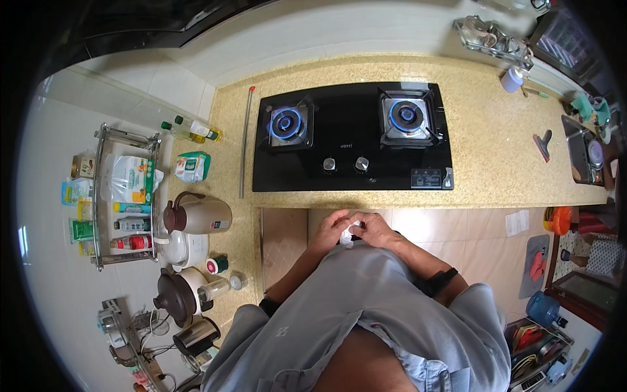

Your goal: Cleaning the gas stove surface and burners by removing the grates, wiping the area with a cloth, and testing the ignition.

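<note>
Close in front of my shirt, my left hand [334, 229] and my right hand [372, 229] come together around a crumpled white tissue or cloth [347, 236]. The fingers of both hands touch it. Beyond them, on the countertop, lies a black glass gas hob [338, 117]. Its left burner [285, 123] and right burner [406, 115] both burn with blue flames, and neither bears a pot. Two silver knobs, the left one [329, 164] and the right one [362, 164], sit near the hob's front edge.
A metal rod [246, 142] lies left of the hob. Further left stand oil bottles [196, 128], a brown thermal jug [205, 215] and a lidded pot [179, 296]. On the right are a small squeegee [542, 145] and a steel sink [578, 152]. A person is partly visible at the far right.
</note>
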{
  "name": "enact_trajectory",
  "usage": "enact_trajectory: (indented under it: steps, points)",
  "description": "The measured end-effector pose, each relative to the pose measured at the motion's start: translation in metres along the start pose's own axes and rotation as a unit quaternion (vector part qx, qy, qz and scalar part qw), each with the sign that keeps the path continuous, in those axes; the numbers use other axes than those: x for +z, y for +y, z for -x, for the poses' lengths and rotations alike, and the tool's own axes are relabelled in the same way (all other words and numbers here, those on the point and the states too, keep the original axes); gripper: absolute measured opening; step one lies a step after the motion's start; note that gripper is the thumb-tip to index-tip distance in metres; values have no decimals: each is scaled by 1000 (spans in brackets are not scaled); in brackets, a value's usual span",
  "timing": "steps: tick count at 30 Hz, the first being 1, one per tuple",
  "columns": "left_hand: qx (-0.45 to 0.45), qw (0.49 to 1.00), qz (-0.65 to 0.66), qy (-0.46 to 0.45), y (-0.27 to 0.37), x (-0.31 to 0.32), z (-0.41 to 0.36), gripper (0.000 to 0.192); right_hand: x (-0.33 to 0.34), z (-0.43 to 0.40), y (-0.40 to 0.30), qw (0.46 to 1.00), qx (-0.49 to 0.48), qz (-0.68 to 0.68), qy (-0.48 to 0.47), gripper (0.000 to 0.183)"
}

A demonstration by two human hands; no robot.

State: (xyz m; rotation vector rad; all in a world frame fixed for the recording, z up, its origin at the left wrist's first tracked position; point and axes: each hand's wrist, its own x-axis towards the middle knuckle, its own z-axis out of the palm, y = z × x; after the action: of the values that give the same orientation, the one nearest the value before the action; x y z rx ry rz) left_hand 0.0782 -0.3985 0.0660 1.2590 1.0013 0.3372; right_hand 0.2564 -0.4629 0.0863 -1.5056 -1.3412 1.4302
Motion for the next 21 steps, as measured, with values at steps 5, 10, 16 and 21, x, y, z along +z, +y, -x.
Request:
enact_trajectory:
  steps: [5,10,16,21]
  points:
    - [-81,990,114,-19,30,6,11,29,-7,-2,-6,998,37,-26,52,18]
    - [-89,993,69,-34,21,2,12,22,-6,-7,1,994,45,-50,85,9]
    - [-88,995,-6,-41,23,-5,7,21,-6,-7,-3,994,34,-55,86,8]
    - [-28,996,-25,-83,44,7,-1,18,-18,11,-5,990,59,-37,123,12]
